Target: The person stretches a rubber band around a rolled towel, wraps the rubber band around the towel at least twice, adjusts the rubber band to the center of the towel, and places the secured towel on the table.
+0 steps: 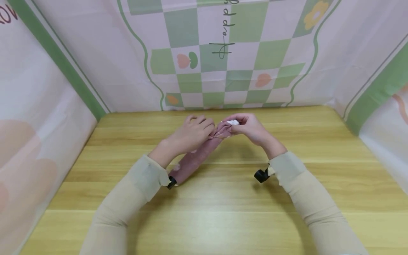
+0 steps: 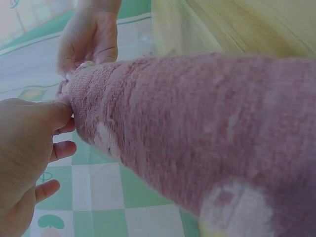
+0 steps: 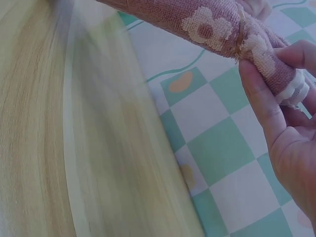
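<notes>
A pink terry towel (image 1: 196, 157) with white flower patterns is rolled into a long tube, slanting up to the right above the table. Near its far end a thin tan band (image 3: 241, 30) cinches the roll, and a white edge (image 3: 295, 90) pokes out of the bunched tip. My left hand (image 1: 191, 135) pinches the roll close to the band, thumb against the fabric in the left wrist view and the other fingers partly hidden. My right hand (image 1: 251, 129) grips the gathered tip, its thumb and fingers on either side of it (image 3: 296, 148).
The wooden table (image 1: 210, 219) spreads beneath both forearms. Behind it hangs a green-and-white checked cloth (image 1: 213, 60), with printed cloth (image 1: 41, 106) along the left side and more on the right. A small black wrist camera (image 1: 261, 175) hangs under the right cuff.
</notes>
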`<state>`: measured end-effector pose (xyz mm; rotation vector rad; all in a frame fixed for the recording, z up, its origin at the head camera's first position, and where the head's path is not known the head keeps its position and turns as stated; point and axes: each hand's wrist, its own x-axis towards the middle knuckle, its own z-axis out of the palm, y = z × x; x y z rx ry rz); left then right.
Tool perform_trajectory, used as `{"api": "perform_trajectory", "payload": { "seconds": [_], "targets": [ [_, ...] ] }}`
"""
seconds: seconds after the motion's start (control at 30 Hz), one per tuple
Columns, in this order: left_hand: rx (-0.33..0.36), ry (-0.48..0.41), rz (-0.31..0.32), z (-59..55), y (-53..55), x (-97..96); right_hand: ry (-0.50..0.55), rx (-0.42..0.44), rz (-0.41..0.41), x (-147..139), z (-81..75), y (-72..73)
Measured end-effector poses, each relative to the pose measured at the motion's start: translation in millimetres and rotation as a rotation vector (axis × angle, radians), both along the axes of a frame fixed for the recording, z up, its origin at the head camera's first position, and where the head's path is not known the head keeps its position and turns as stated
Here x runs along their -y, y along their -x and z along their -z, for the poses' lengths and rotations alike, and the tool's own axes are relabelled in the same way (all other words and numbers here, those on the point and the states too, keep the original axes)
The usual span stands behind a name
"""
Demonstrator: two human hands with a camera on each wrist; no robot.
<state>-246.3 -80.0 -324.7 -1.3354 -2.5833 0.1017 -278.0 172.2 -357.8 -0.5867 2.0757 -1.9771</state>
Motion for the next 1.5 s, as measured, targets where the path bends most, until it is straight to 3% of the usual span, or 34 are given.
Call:
{"api": "perform_trajectory", "payload": {
  "seconds": [0.43,0.73,0.93,1.1,1.33,1.5],
  "targets": [
    [0.031,-0.078,0.016,8.1,0.4,4.9,-0.003,-0.027,0.052,-9.7,-2.3,-0.1],
    [0.096,-0.133,0.004,12.3,-1.2,7.9,0.009,-0.022,0.064,-10.9,-4.6,0.0],
    [0.196,-0.183,-0.057,14.1,1.7,0.6,0.012,-0.022,0.074,-7.7,-5.3,1.3],
    [0.237,-0.292,-0.095,16.8,1.7,-5.1,0.035,0.025,0.075,-5.0,-3.6,0.3],
    [0.182,-0.555,-0.006,22.2,-2.5,-4.0,0.138,0.143,0.095,1.1,-4.4,-5.1],
    [0.294,-0.596,-0.128,19.3,-5.5,-5.9,0.154,0.188,0.113,8.9,-5.0,-9.1]
  ]
}}
